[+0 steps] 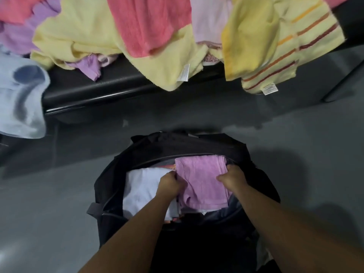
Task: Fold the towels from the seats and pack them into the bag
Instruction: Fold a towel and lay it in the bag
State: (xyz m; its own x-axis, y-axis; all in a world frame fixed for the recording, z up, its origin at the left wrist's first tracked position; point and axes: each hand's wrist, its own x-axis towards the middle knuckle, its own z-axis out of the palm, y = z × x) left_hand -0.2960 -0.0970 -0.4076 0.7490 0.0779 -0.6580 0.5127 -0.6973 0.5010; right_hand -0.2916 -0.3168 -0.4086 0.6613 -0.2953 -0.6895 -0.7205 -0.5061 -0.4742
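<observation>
Fingers of the left hand (pixel 171 185) curl round the left edge of the folded purple towel (pixel 202 184), and fingers of the right hand (pixel 233 177) curl over its right edge, so both hands grip it from the sides. The purple towel lies flat between them in the right half of the open black bag (pixel 177 147), on top of what is already packed. Just beside it, in the bag's left half, lies a folded white towel (pixel 140 191); a strip of orange cloth shows at the far edge between the two. The bag stands on a grey floor (pixel 59 194). Beyond it, a black seat (pixel 88 87) carries a loose heap: a yellow towel (pixel 78 32), a coral towel (pixel 149 22), a striped yellow towel (pixel 285 54), lilac ones behind, and a pale blue towel (pixel 19 99) hanging at the left.
</observation>
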